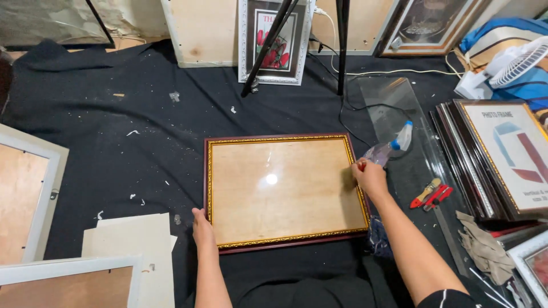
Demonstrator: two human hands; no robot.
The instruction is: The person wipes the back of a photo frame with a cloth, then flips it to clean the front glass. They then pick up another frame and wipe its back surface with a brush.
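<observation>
Frame [287, 191], gold-edged with glass, lies flat on a black cloth [142, 131], left hand [202, 228] resting fingers together on its near left corner, right hand [370, 178] closed on a spray bottle [389, 149] at its right edge, apparently mid-cleaning; spraying next needs the nozzle aimed at the glass.

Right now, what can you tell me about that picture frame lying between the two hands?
The picture frame is rectangular, with a dark red outer moulding and a gold patterned inner edge. Glossy glazing over a plain tan backing reflects a light spot. It lies flat, face up, on the black cloth. The left hand touches its lower left corner; the right hand rests at its right edge.
</observation>
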